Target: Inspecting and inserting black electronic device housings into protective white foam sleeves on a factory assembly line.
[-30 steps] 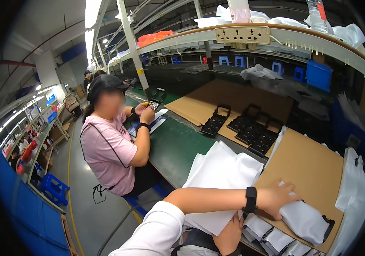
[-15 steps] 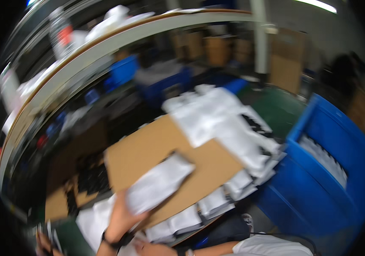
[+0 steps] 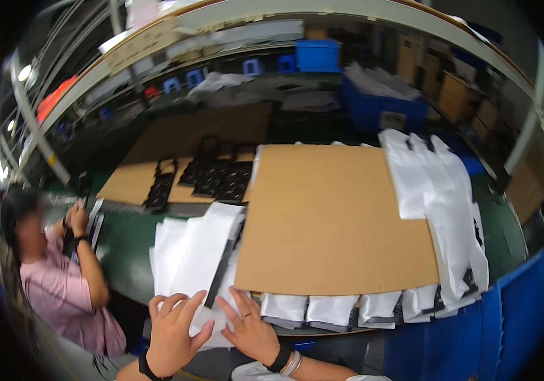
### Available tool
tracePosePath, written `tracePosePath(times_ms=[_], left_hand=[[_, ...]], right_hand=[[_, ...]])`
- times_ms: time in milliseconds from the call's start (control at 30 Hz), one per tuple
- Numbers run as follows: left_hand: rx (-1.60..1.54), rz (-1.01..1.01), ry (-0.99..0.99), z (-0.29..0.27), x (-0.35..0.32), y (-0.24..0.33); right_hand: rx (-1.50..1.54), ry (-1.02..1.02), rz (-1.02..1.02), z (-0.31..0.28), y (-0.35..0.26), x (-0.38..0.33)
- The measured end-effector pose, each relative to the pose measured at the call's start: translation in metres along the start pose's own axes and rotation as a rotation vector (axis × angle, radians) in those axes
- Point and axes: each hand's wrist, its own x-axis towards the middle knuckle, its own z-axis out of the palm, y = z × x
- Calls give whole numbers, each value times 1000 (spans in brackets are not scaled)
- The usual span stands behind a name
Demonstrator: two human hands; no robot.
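Observation:
My left hand (image 3: pixel 176 331) and my right hand (image 3: pixel 253 327) are side by side at the near end of a stack of white pouches (image 3: pixel 199 251). The left fingers are bent and spread at the top pouch's near edge. The right fingers are stretched out at its right corner; neither hand is visibly closed round anything. A dark strip (image 3: pixel 224 263) shows along that pouch's right side. Just right of the stack, a brown cardboard sheet (image 3: pixel 338 219) lies on more white pouches (image 3: pixel 284 309), whose ends stick out at the near side.
Several black perforated parts (image 3: pixel 218 174) lie on another cardboard sheet (image 3: pixel 129 178) at the back left. More white pouches (image 3: pixel 437 184) overlap the sheet's right edge. A blue bin (image 3: pixel 519 311) stands at the right. On the left, a person in pink (image 3: pixel 72 279) works at the green table (image 3: pixel 126 244).
The view has swung left. A white pouch held over the cardboard by my left hand is no longer in that hand. Both hands are now at the pouch stack left of the cardboard.

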Motion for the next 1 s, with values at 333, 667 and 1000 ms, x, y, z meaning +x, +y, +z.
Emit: tracePosePath(times_ms=[333, 667, 1000], left_hand=[[-324, -159, 86, 41, 8, -38], [-348, -128, 232, 57, 7, -44], [-1432, -585, 13, 37, 25, -44]], right_hand=[[-79, 9, -78, 9, -9, -6], [-193, 8, -45, 7, -2, -1], [-206, -73, -31, 10, -5, -4]])
